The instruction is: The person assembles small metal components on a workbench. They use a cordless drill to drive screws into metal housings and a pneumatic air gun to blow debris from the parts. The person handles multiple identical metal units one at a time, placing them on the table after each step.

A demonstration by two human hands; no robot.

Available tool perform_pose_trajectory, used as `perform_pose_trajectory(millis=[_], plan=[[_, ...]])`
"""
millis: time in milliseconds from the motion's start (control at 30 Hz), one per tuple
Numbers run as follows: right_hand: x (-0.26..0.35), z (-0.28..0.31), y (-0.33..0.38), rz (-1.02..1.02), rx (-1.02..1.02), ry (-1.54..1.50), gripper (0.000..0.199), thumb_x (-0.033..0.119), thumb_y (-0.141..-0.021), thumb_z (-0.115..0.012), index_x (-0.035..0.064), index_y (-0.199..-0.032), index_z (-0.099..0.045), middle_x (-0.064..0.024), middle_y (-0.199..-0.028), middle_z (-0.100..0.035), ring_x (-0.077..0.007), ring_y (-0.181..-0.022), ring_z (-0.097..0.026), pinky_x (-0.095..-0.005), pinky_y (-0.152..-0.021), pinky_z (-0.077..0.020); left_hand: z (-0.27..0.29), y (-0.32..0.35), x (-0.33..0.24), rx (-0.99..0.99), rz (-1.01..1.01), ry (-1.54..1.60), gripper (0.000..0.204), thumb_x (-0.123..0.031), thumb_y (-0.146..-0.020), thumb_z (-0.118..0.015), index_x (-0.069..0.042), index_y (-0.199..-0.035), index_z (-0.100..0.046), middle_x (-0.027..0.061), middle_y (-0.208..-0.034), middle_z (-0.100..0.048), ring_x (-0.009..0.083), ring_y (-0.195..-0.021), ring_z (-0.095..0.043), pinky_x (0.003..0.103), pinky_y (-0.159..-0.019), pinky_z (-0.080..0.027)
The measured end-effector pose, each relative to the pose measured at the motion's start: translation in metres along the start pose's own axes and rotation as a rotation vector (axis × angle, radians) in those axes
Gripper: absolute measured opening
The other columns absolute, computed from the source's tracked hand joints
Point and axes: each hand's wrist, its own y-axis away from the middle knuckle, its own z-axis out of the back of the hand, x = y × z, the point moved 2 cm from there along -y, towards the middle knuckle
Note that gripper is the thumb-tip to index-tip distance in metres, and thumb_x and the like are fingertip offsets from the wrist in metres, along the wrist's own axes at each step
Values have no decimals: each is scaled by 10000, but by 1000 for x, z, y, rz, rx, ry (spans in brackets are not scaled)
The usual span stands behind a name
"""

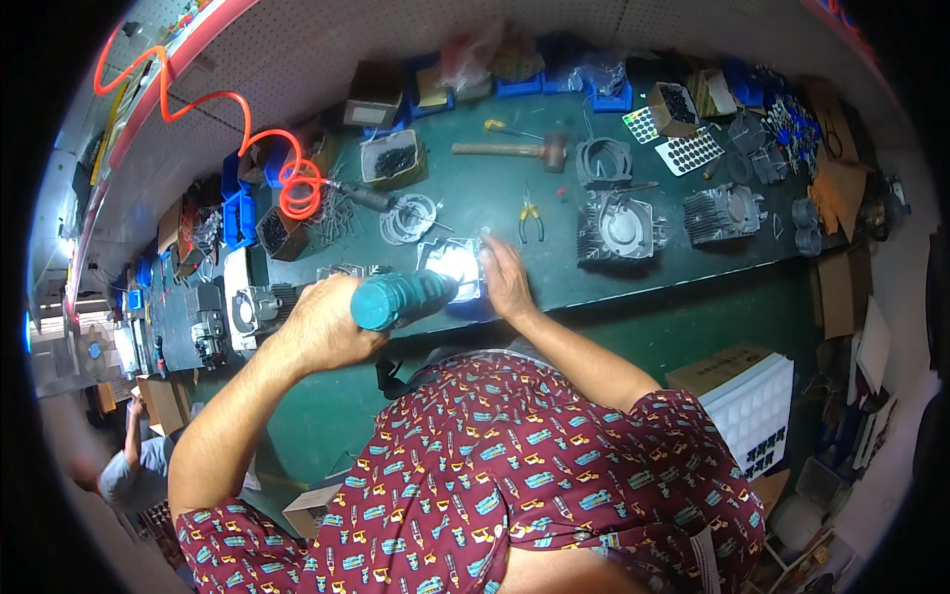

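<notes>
In the head view, the left hand [332,322] is wrapped tight around a blue-green power drill [391,300]. The drill points down at a shiny metal part [450,259], and a bright light shines on it. The part sits on the green table [470,188], near its front edge, between the two hands. The right hand [507,279] is not curled up; its fingers are straight, and it seems to touch the part's right side. Pliers [528,207] with yellow handles lie just past that hand. Farther back is a wooden hammer [524,151].
</notes>
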Motion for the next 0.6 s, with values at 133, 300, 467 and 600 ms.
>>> perform_pose_trajectory(millis=[133,300,467,600], plan=[[8,13,2,53,0,-17,469,308,-981,-545,-12,-1323,-562,-225,-1330,-578,-374,-1253,-516,-432,-1090,-374,-18,16,20,-102,20,176,271,-198,-749,-702,-65,-985,-698,212,-908,-709,387,-902,-690,437,-814,-558],[18,30,0,203,36,67,451,204,-836,-685,18,-1239,-609,-195,-1320,-587,-368,-1236,-521,-437,-1084,-381,-35,31,34,-245,-56,377,382,-121,-756,-710,-48,-1130,-695,175,-968,-730,298,-887,-719,371,-827,-550],[42,35,-9,383,183,286,327,123,-735,-706,48,-1050,-665,-176,-1293,-569,-372,-1250,-482,-459,-1059,-400,-41,43,37,-177,43,480,468,16,-760,-730,-49,-1220,-677,85,-1117,-687,187,-975,-655,325,-892,-527],[33,37,-13,235,223,175,318,82,-764,-621,27,-1073,-665,-220,-1315,-557,-397,-1257,-491,-466,-1077,-404,-47,33,30,-180,36,460,444,7,-761,-715,-42,-1201,-676,89,-1074,-702,183,-948,-663,330,-880,-529]])
